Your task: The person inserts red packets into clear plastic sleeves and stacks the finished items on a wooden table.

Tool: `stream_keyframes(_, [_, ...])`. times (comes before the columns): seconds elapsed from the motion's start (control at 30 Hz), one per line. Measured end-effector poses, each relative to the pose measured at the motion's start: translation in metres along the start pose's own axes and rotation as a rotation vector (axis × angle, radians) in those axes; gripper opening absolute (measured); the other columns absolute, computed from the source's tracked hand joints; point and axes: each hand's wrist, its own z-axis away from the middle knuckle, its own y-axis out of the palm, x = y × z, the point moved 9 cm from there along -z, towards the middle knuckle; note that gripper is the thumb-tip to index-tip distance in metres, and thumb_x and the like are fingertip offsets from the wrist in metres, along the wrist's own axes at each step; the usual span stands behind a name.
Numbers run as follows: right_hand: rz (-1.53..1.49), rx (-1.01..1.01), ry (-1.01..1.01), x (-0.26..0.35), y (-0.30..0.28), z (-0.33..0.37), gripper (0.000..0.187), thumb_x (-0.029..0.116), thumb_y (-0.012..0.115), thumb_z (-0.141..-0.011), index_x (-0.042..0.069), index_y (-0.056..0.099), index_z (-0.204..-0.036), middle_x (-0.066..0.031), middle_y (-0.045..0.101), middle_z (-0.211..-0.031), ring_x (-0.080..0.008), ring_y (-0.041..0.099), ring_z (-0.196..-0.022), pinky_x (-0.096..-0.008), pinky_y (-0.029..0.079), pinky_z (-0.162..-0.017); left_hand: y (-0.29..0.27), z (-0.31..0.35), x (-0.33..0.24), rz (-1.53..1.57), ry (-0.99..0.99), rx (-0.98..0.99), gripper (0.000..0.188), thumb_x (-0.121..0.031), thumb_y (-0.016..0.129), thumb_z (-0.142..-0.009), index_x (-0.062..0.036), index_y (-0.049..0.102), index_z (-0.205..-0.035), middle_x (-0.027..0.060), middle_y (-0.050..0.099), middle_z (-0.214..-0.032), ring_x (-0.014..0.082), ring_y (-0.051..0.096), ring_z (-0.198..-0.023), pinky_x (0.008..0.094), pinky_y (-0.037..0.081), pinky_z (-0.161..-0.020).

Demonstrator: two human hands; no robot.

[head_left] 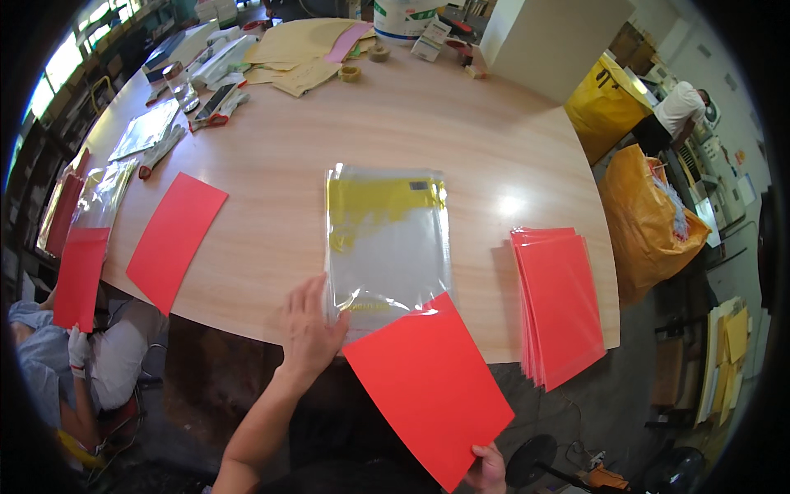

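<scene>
A pile of clear plastic bags (387, 255) with a yellow printed band lies on the table in front of me. My left hand (311, 333) rests at the pile's lower left corner, fingers stretched out along its edge and thumb near the bags' near end. With my right hand (487, 469) I pinch the lower right corner of a red sheet (432, 391). That sheet is tilted, and its far corner overlaps the near end of the top bag; whether the corner is inside the bag I cannot tell. To the right lies a stack of red sheets in clear bags (564, 305).
Another red sheet (177, 239) lies to the left. Beyond it a seated person's gloved hand (78, 350) holds a red sheet (82, 280). Gloves, a glass jar (181, 86), brown paper (300, 49), tape rolls and a white bucket (403, 18) stand at the back. Orange sacks (650, 222) stand right.
</scene>
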Motion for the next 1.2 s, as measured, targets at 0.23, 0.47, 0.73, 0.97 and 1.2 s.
stream_keyframes(0.23, [-0.058,0.029,0.039,-0.003,0.010,-0.002,0.063,0.002,0.057,-0.087,0.001,0.039,-0.147,-0.0156,0.054,-0.141,-0.0321,0.055,-0.128,-0.0474,0.048,-0.106,0.049,0.039,0.035,1.044,-0.662,0.487,0.025,-0.012,0.058,-0.099,0.0059,0.059,-0.116,0.0126,0.070,-0.111,0.0138,0.069,-0.092,0.0284,0.055,-0.071])
stream_keyframes(0.47, [0.202,0.007,-0.138,0.004,0.023,0.001,0.052,-0.001,0.056,-0.090,0.001,0.048,-0.141,-0.0133,0.059,-0.133,-0.0285,0.060,-0.119,-0.0427,0.051,-0.099,0.049,0.049,0.030,1.342,-0.745,0.503,0.033,-0.003,0.052,-0.099,0.0064,0.054,-0.131,0.0155,0.069,-0.115,0.0196,0.070,-0.095,0.0323,0.057,-0.086])
stream_keyframes(0.73, [0.019,0.114,-0.152,-0.015,0.071,0.012,0.040,-0.001,0.053,-0.095,0.005,0.053,-0.135,-0.0051,0.065,-0.115,-0.0186,0.064,-0.097,-0.0333,0.052,-0.084,0.049,0.056,0.007,1.377,-0.580,0.586,0.042,0.001,0.043,-0.101,0.0044,0.043,-0.142,0.0094,0.067,-0.121,0.0147,0.065,-0.106,0.0298,0.051,-0.095])
stream_keyframes(0.97, [0.107,0.002,-0.124,-0.010,0.085,0.021,0.040,0.002,0.055,-0.095,0.008,0.053,-0.134,-0.0034,0.064,-0.106,-0.0176,0.063,-0.089,-0.0325,0.052,-0.078,0.051,0.067,0.003,1.452,-0.598,0.592,0.039,-0.002,0.050,-0.101,0.0014,0.047,-0.140,0.0082,0.066,-0.121,0.0142,0.064,-0.106,0.0275,0.050,-0.095])
stream_keyframes(1.2, [0.099,0.092,-0.088,-0.022,0.078,0.022,0.046,0.002,0.057,-0.094,0.009,0.051,-0.138,-0.0056,0.064,-0.117,-0.0193,0.065,-0.099,-0.0340,0.053,-0.084,0.114,0.121,-0.018,1.532,-0.673,0.311,0.048,-0.014,0.069,-0.093,-0.0019,0.050,-0.136,0.0087,0.061,-0.124,0.0200,0.061,-0.112,0.0363,0.055,-0.088])
